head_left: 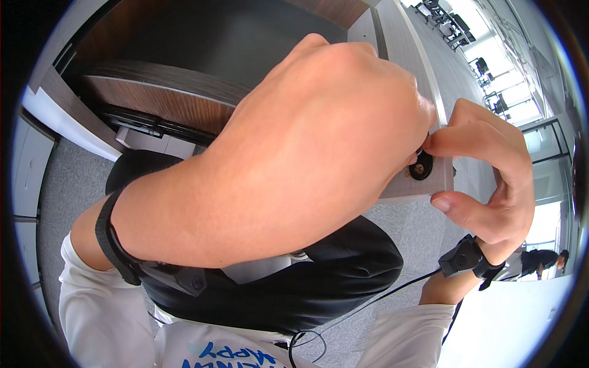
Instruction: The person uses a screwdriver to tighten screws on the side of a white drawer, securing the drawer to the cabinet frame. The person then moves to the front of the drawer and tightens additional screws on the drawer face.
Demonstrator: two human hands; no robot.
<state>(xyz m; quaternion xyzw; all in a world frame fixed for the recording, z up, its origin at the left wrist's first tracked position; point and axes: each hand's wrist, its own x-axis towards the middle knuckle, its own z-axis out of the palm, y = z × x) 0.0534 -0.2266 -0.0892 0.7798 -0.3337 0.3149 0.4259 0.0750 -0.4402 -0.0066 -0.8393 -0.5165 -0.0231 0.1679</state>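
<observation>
My left hand (334,116) reaches across an open drawer (165,101) with brown wood-grain sides and a dark bottom. Its back faces up and its fingers curl down at the end of a pale board (423,46) along the drawer's right side. What those fingers hold, if anything, is hidden. A small round black fitting (421,167) shows on the board just below them. My right hand (497,165) is at the board's outer side, thumb and index finger apart. Its index fingertip is close to the left fingers, and nothing shows between finger and thumb.
Black metal slide rails (144,122) run under the drawer's near side. Below are my legs in black trousers (276,300) and grey carpet (73,178). A thin black cable (380,299) trails from the right wrist device (460,256). Pale cabinets (27,165) stand at the left; a person (543,260) is far right.
</observation>
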